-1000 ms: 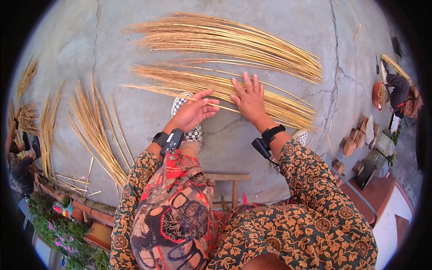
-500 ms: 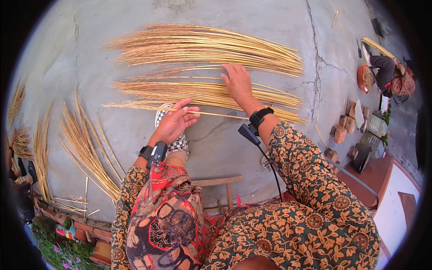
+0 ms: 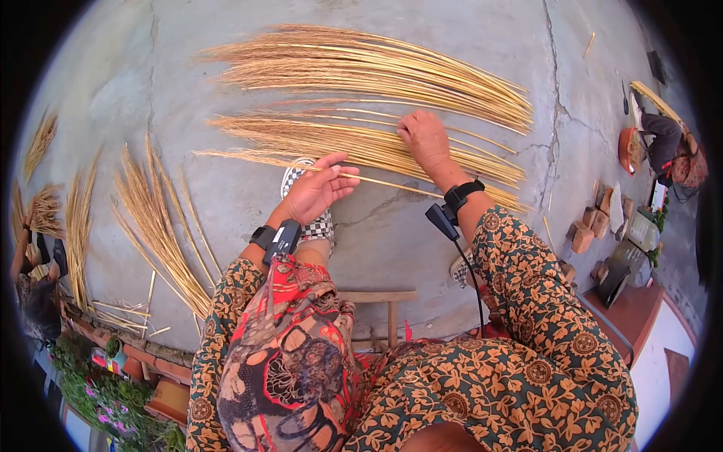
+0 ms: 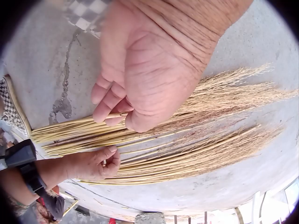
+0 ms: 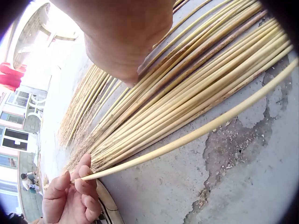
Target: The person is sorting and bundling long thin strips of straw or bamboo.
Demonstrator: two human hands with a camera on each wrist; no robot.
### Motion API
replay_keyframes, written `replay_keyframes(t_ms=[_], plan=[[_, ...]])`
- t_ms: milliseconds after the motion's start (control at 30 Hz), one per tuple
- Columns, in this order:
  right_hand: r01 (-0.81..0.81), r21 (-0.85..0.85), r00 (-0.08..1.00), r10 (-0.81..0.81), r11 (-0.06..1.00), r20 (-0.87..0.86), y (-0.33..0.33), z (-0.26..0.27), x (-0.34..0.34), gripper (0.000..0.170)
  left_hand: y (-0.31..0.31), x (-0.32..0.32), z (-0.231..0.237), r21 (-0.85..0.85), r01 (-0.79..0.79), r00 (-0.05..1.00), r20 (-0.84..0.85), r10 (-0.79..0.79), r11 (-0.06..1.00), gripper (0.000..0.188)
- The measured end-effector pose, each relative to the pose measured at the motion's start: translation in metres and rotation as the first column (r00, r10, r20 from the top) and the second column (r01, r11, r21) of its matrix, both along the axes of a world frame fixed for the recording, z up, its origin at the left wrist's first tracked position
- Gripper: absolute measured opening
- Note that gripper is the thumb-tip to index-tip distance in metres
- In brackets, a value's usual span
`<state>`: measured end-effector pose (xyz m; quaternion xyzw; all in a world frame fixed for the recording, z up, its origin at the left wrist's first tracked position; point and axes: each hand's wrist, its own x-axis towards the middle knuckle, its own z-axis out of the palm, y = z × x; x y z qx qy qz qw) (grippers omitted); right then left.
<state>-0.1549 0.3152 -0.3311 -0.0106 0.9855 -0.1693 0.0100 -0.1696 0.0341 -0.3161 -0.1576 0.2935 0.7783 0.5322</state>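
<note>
My left hand (image 3: 322,192), palm up, pinches one long broomcorn stalk (image 3: 392,184) between thumb and fingers. This stalk's feathery tip points left, and its bare end passes below my right hand. Under my right hand (image 3: 425,143) lies the nearer bundle of broomcorn (image 3: 324,139). The right fingers curl at its far side, and in the left wrist view the right thumb and fingers (image 4: 113,150) close on a thin stalk there. The palm hides the right fingers in the right wrist view. A thicker broomcorn bundle (image 3: 361,68) lies just beyond.
More broomcorn bundles (image 3: 162,226) lie on the concrete at the left, with cut pieces near a brick border. Bricks (image 3: 591,222) and a seated person (image 3: 666,139) are at the right. My checkered shoe (image 3: 320,226) and a wooden stool (image 3: 376,296) are close by.
My right hand has gone from spread fingers resting on the nearer bundle to curled fingers at its far side. The left hand keeps its pinch on the stalk, almost in place.
</note>
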Motion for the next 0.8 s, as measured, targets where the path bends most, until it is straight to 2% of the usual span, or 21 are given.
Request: replay_keyframes(t_ms=[233,433,533,800], plan=[[0.068,-0.077,0.992,-0.059,0.995,0.112,-0.005,0.004,-0.003,0.012,0.0,0.001,-0.002,-0.007,0.003,1.0,-0.005,-0.003,1.0,0.042],[0.032,-0.029,0.996,-0.034,0.999,-0.086,-0.01,0.001,0.011,0.03,0.005,-0.002,0.008,-0.093,0.029,1.0,0.005,-0.028,0.995,0.04],[0.042,-0.034,0.998,-0.043,0.999,-0.05,-0.014,-0.002,0.019,0.035,0.005,-0.002,0.01,-0.098,0.027,1.0,0.01,-0.026,0.995,0.04],[0.087,-0.075,0.996,-0.09,0.993,-0.029,0.0,0.0,0.005,0.026,0.003,0.0,0.006,-0.103,0.02,1.0,0.004,-0.02,0.994,0.041]])
